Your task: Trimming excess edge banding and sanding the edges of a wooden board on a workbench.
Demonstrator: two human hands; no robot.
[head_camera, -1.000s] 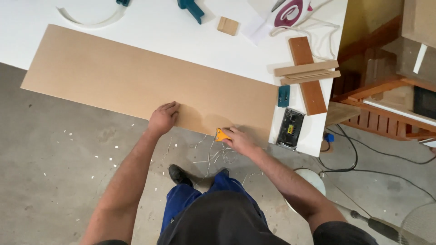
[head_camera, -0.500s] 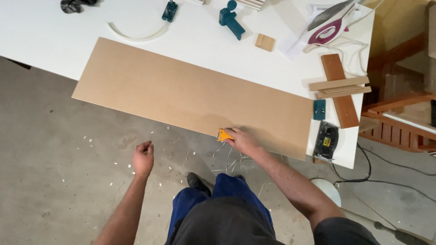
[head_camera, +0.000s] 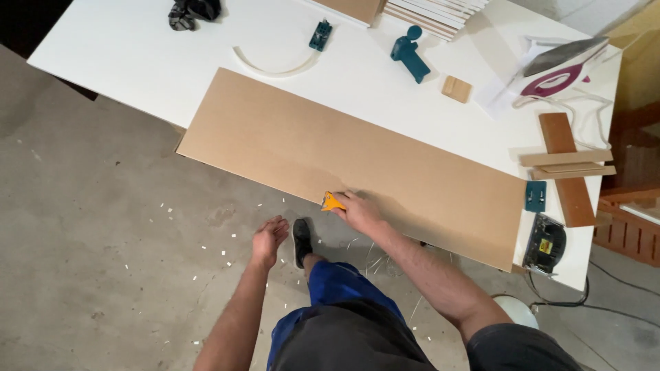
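At the near edge of the long brown board (head_camera: pixel 357 158), which lies on the white table (head_camera: pixel 130 62) and overhangs toward the floor: small yellow-orange hand tool (head_camera: pixel 333 202), set against the board's edge. Held by right hand (head_camera: pixel 357 211), fingers closed around it. Left hand (head_camera: pixel 268 237): free, loosely spread, hanging over the concrete floor (head_camera: pixel 103 240) just off the board, holding nothing.

Step in hand, as judged: trimming or scraping along the board's near edge, about midway along its length. Next stroke would call for keeping the tool flush to the edge and the board steady.

Around: pale shavings (head_camera: pixel 206 247) scattered on the floor; dark shoe (head_camera: pixel 301 240) below the edge. Further off on the table: teal clamp (head_camera: pixel 410 53), small wood block (head_camera: pixel 456 88), clothes iron (head_camera: pixel 560 69), stacked wood strips (head_camera: pixel 567 165), black power tool (head_camera: pixel 546 244) at the corner.
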